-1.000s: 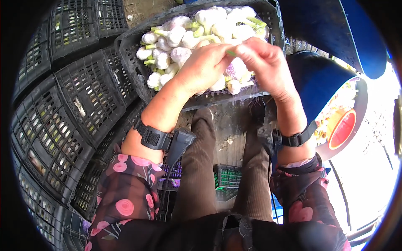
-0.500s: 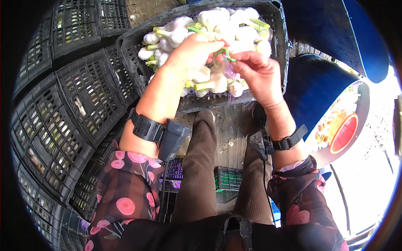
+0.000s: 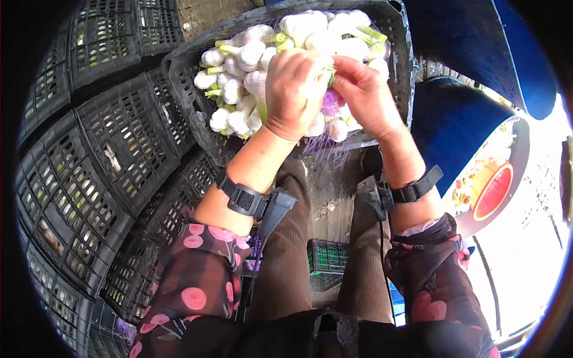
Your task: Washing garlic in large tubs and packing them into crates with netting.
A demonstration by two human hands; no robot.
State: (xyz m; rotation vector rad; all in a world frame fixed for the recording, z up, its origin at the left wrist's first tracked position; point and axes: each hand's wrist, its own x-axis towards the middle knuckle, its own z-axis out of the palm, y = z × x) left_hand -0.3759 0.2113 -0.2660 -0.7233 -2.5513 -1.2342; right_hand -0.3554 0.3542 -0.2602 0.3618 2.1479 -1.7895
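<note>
White garlic bulbs (image 3: pixel 231 89) with short green stems fill a black plastic crate (image 3: pixel 186 98) in front of me. Over the crate my left hand (image 3: pixel 293 89) is closed, its back turned up and its fingertips mostly hidden. Beside it, my right hand (image 3: pixel 369 98) pinches with thumb and index finger. Between the two hands shows a narrow green tie (image 3: pixel 331 75), at the gathered neck of a purple mesh net (image 3: pixel 329 106). Loose net strands hang over the crate's near rim. What the left fingers grip exactly is hidden, but they meet the right fingers at the tie.
Stacked black crates (image 3: pixel 74 191) with garlic inside stand along my left. To the right lies a blue barrel (image 3: pixel 456 128), with an orange-red bowl (image 3: pixel 494 190) near its mouth. A small green-and-black crate (image 3: pixel 329 256) sits on the floor between my legs.
My left hand has moved right and rolled over, back upward, closing against the right hand. The green tie is now mostly covered, and more purple net hangs over the near rim.
</note>
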